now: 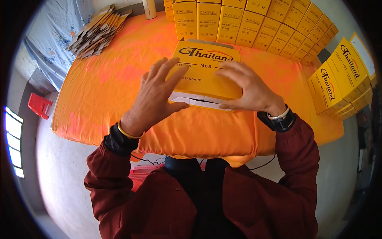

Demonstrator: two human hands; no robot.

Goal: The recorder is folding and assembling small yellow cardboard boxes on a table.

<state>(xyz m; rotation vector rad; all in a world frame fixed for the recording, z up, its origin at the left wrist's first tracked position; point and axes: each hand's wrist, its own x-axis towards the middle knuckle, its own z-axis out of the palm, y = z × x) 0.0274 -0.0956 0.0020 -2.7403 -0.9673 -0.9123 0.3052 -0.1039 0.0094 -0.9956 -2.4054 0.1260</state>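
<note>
A yellow cardboard box with black print and a red curve lies on the orange-covered table before me. Along its near edge, white inner flaps show with a narrow dark gap between them. My left hand is at the box's left side, fingers spread over its top edge and thumb stretched toward the near flaps. Over the right side, my right hand has its fingers apart, with the thumb by the near right corner. Neither hand is wrapped round the box; whether the fingertips touch it, I cannot tell.
Several yellow boxes are stacked along the table's far edge, and more yellow boxes stand at the right. Flattened cardboard is piled at the far left, near a pale cylinder. A red plastic stool stands on the floor at left.
</note>
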